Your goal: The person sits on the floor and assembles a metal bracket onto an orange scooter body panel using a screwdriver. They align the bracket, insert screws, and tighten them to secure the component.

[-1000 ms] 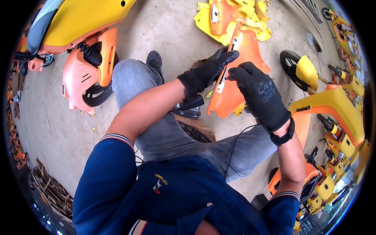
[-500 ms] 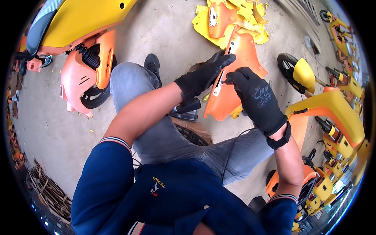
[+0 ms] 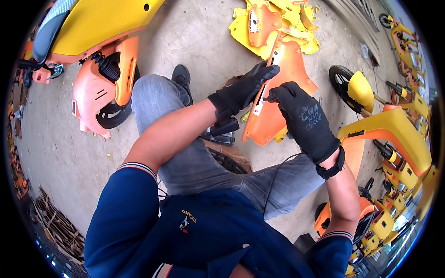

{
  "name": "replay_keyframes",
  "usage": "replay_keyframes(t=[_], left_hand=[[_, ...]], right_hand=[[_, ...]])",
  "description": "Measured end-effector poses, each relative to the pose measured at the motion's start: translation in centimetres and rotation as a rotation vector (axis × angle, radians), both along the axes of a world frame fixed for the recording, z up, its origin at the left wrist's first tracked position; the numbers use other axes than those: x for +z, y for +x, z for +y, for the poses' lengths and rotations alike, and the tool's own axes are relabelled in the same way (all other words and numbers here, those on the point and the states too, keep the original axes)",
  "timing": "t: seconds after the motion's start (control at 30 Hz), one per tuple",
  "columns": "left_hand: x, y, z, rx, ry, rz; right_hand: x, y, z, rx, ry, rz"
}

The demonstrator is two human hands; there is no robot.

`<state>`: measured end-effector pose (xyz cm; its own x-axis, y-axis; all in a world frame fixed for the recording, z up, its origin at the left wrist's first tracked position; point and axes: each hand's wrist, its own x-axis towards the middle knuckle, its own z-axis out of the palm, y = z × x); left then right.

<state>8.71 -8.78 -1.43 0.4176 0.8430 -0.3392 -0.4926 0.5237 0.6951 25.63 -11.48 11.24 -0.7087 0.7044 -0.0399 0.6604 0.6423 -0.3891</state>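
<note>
In front of my knees stands an orange plastic scooter panel (image 3: 293,62), long and curved, with a white strip (image 3: 257,109) and dark holes along its left edge. My left hand (image 3: 245,88), in a black glove, is closed on that edge, thumb and fingers around it. On the right, my black-gloved right hand (image 3: 307,118) is pinched at the panel's face beside the white strip. A small dark tip shows at its fingertips, but I cannot make out what it is. The palm side of the right hand is hidden.
Yellow broken panels (image 3: 241,32) lie in a heap beyond the panel. A yellow and orange scooter (image 3: 92,28) stands at left. A wheel with a yellow fender (image 3: 359,90) and several scooters line the right. Sticks (image 3: 60,227) are piled lower left. A black cable (image 3: 273,178) crosses my leg.
Almost nothing differs. The view has shifted slightly; both hands keep their places on the orange panel, the right still pinched by the white strip.
</note>
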Motion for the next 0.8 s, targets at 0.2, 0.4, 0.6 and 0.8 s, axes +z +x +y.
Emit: replay_keyframes(t=[0.2,0.4,0.6,0.8], left_hand=[[-1.4,0.4,0.1,0.009,0.044,-0.104],[-1.3,0.2,0.1,-0.013,0.033,-0.092],[-1.6,0.2,0.0,-0.030,0.018,-0.168],[-0.9,0.4,0.0,0.003,0.047,-0.115]], right_hand=[[-0.5,-0.5,-0.5,-0.181,-0.063,-0.197],[-0.1,-0.2,-0.1,0.012,0.019,0.028],[-1.0,0.3,-0.5,-0.061,-0.023,-0.062],[-1.3,-0.3,-0.8,-0.124,0.002,-0.052]])
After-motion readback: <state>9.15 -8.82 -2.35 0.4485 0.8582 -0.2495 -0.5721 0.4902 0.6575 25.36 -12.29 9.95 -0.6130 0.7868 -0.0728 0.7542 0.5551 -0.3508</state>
